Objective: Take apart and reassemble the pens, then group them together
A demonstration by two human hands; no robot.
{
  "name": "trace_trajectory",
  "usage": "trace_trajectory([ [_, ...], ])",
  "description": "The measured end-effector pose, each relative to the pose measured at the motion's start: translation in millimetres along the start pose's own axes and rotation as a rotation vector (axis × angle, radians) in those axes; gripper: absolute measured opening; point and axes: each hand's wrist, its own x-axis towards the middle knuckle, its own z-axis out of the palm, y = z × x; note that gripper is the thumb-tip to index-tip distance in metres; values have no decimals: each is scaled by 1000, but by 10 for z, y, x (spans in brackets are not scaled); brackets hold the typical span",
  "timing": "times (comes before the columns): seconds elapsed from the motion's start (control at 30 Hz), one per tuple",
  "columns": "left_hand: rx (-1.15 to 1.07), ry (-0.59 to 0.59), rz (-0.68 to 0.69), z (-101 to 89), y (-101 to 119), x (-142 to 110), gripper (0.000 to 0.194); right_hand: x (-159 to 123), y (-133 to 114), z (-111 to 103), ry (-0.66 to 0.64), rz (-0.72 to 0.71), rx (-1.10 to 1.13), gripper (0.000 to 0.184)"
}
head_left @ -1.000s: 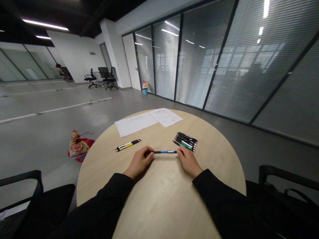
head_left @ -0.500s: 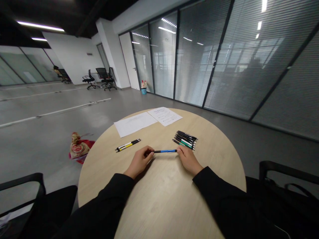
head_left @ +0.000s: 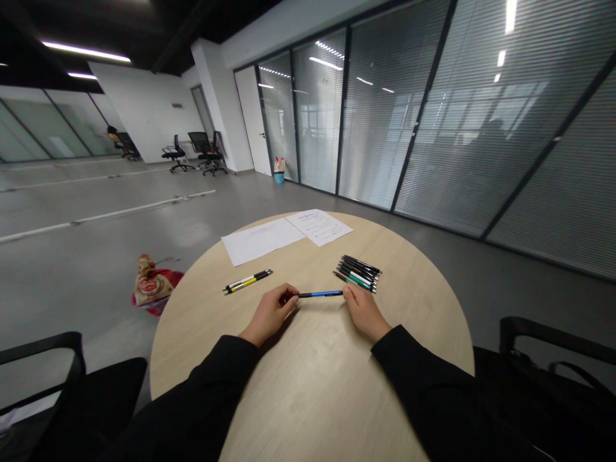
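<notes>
A blue and black pen (head_left: 321, 294) lies level between my two hands, just above or on the round wooden table (head_left: 312, 372). My left hand (head_left: 272, 310) pinches its black end between thumb and fingers. At the other end, my right hand (head_left: 363, 310) grips the blue part's tip, which the fingers hide. Beyond my left hand rest a yellow pen (head_left: 248, 285) and a white pen (head_left: 240, 281), side by side. Several mostly black pens (head_left: 360, 264) lie in a row just past my right hand, with a green one (head_left: 351, 280) among the nearest.
Two sheets of paper, one blank-looking (head_left: 262, 240) and one printed (head_left: 320, 226), lie at the table's far edge. Black chairs (head_left: 553, 346) flank the table. A red and tan bag (head_left: 154, 285) sits in a bin on the floor to the left.
The blue pen appears slightly rolled about its length, as its clip and markings show differently. Both hands keep their hold in nearly the same place; the view shifts slightly.
</notes>
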Motion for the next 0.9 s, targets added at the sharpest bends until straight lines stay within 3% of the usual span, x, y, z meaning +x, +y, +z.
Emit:
trace_trajectory([
  [0.9, -4, -24, -6, 3, -5, -3, 24, -2, 20, 22, 49, 71, 24, 42],
])
